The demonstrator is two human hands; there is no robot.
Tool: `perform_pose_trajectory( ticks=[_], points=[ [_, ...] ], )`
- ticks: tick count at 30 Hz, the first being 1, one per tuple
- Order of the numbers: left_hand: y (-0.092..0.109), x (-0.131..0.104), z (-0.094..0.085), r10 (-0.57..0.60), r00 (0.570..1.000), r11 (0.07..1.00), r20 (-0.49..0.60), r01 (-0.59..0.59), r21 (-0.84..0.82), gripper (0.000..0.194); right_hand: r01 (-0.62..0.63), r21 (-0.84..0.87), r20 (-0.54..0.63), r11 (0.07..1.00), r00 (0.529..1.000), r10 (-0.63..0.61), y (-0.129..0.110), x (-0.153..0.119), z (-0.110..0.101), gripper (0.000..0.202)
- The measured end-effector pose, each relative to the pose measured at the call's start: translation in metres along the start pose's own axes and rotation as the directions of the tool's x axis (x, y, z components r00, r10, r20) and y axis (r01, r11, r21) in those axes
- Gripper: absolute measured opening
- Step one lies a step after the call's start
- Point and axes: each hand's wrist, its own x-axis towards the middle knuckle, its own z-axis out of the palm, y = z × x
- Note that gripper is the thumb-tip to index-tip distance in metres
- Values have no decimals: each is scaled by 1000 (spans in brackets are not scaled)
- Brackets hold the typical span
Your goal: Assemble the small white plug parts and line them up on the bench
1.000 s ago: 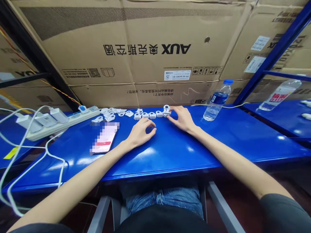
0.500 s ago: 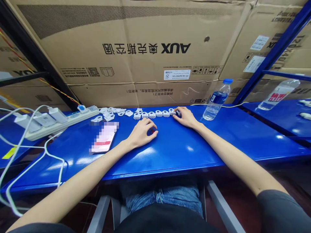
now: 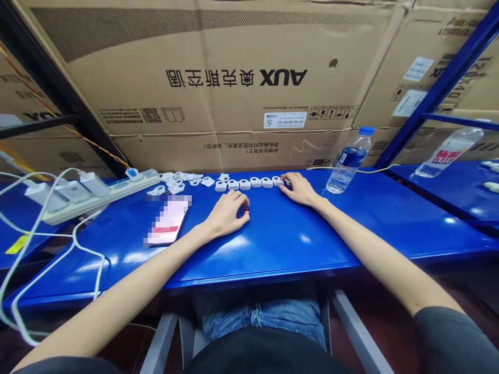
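Since the frame a second ago, the right hand [image 3: 299, 189] has shifted rightward along the bench [image 3: 296, 249], and the white piece [image 3: 277, 181] it had raised now sits low, at the right end of the white row [image 3: 245, 184].

Head view: the row runs along the bench's far edge, in front of the carton [image 3: 234, 41]. Good placing here, I judge, calls for light fingertip contact, the ring kept upright, its base lined up with its neighbour, and an even release so that nothing tips or drags.

Right thumb and forefinger touch or nearly touch the end piece's right side, a little apart; I cannot tell whether they grip it. Something dark, too small to name, shows between the fingers.

Mid-bench, just in front of the row, the left hand [image 3: 228, 214] rests loosely curled, with a slight gap between thumb and forefinger; a reddish patch shows there, whether object or reflection I cannot tell. Left of it lies the phone [image 3: 169, 221], below the loose white pieces [image 3: 176, 188] toward the far left corner.
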Motion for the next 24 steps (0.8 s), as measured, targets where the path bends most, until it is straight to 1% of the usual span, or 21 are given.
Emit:
perform_pose_trajectory(
  ticks=[5,8,11,14,17,24],
  points=[
    [-2,0,1,-5,1000,1000,-9,5,-10,8,31,-5,-22,1000,999,-31,-3,-1,0,34],
    [-3,0,2,-8,1000,1000,-23,8,-14,8,88,-6,-37,996,995,-88,-11,-1,0,39],
    [-4,0,2,-12,1000,1000,-23,11,-17,8,147,-27,-24,989,989,-148,-23,0,4,40],
    [-4,0,2,-19,999,999,-33,18,-26,8,165,-33,-20,986,986,-166,-33,1,8,37],
    [-3,0,3,-20,999,999,-43,18,-42,9,159,4,-33,987,987,-159,-39,3,10,31],
    [-3,0,3,-28,997,996,-66,22,-85,8,174,118,-58,978,984,-168,-48,0,4,19]
  ],
)
